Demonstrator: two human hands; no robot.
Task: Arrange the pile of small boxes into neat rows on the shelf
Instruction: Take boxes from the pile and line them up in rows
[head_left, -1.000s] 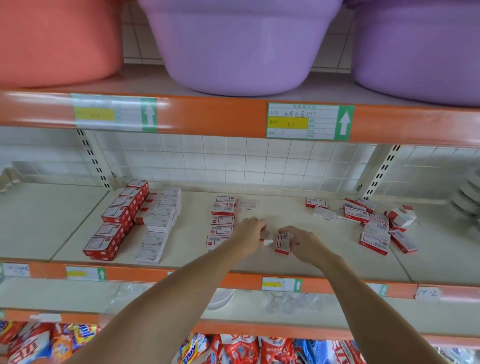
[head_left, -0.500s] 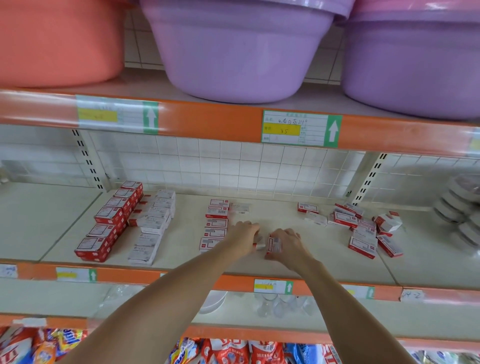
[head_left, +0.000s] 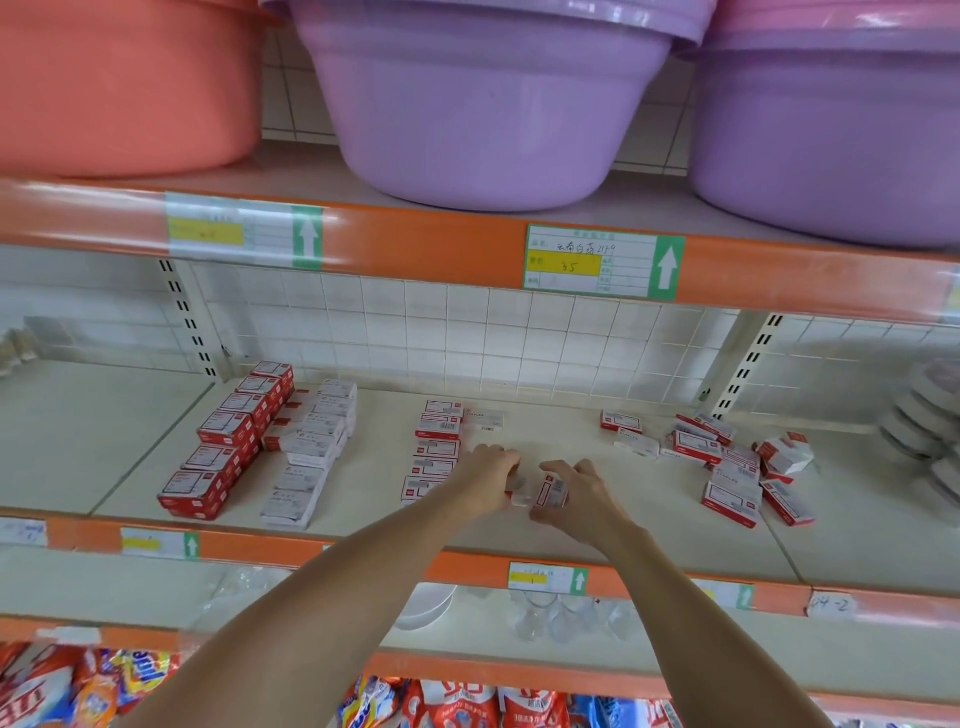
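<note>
On the cream shelf (head_left: 649, 530) my right hand (head_left: 576, 493) grips a small red-and-white box (head_left: 551, 491), held on edge near the front. My left hand (head_left: 485, 475) sits just left of it, fingers curled over another small box (head_left: 519, 500), mostly hidden. Directly left of that hand a single row of small boxes (head_left: 436, 449) runs front to back. A loose pile of the same boxes (head_left: 727, 462) lies to the right. Two neat rows stand at the left: red boxes (head_left: 228, 441) and white boxes (head_left: 311, 452).
Large basins sit on the shelf above: orange (head_left: 124, 83) and purple (head_left: 483, 98). Its orange rail (head_left: 415, 249) overhangs the work area. Stacked lids or plates (head_left: 930, 415) stand at the far right. Glasses (head_left: 561, 618) and a white bowl (head_left: 426, 605) sit on the shelf below.
My two hands have drawn closer together near the front of the shelf, the right one bringing its box leftward toward the left hand. The view has tilted slightly.
</note>
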